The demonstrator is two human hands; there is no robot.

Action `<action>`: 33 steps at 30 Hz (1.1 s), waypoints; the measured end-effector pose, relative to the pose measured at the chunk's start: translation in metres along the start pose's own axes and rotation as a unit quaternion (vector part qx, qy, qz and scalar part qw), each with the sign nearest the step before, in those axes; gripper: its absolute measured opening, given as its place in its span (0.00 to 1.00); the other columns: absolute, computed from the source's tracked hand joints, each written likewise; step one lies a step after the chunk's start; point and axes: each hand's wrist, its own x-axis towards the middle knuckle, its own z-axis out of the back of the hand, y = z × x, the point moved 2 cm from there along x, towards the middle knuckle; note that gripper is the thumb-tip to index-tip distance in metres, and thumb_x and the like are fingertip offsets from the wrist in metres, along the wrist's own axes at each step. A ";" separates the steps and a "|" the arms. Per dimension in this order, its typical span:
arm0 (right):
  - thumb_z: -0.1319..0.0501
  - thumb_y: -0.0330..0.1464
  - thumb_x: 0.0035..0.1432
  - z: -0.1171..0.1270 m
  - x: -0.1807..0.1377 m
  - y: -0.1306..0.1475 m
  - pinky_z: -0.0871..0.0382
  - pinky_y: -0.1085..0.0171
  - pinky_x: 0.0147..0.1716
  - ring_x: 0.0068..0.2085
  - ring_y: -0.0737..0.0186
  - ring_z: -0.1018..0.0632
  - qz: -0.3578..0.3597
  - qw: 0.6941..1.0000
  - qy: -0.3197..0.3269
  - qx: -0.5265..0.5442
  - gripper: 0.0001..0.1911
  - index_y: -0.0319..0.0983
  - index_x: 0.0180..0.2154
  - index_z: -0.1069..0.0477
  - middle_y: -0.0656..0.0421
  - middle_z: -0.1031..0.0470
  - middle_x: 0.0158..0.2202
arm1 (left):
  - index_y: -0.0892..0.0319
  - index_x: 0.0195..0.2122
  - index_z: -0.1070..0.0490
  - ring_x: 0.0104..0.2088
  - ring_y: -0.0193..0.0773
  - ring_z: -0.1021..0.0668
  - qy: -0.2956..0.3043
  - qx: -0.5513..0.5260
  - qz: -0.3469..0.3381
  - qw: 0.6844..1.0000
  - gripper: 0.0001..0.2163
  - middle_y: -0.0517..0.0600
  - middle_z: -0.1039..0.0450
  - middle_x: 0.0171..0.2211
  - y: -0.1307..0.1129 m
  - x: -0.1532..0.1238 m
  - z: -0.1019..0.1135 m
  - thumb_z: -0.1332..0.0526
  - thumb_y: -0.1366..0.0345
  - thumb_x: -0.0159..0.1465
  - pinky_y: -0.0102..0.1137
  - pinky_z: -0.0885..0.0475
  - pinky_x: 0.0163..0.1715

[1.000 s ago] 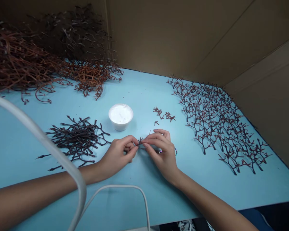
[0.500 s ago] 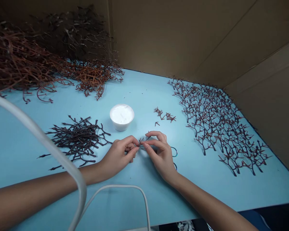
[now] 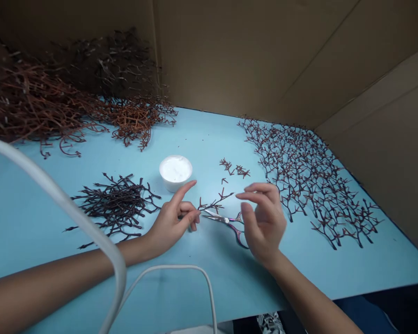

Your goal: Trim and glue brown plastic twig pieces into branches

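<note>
Head view: what are the fingers doing?

Left fingers curl at a dark twig's end, grip unclear; right fingers spread open beside scissors.

Around them?

White cup, twig pile, and a white cable crossing the view.

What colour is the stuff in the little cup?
The cup's filling is white, best seen in the head view.

Scissors and a forked twig lie in the gap between the left hand and right hand. A hand can pass over the desk below them, or behind the white cup. A dark twig pile blocks the left, a spread twig array the right, and a white cable crosses above the left forearm.
</note>
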 end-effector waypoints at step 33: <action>0.42 0.39 0.42 -0.032 -0.073 0.033 0.38 0.68 0.21 0.21 0.70 0.36 -0.423 0.771 -0.103 0.465 0.11 0.39 0.18 0.38 0.63 0.40 0.20 | 0.52 0.57 0.78 0.21 0.32 0.31 0.124 0.110 -0.009 0.986 0.36 0.41 0.33 0.20 0.005 -0.029 -0.031 0.49 0.68 0.56 0.25 0.35 0.24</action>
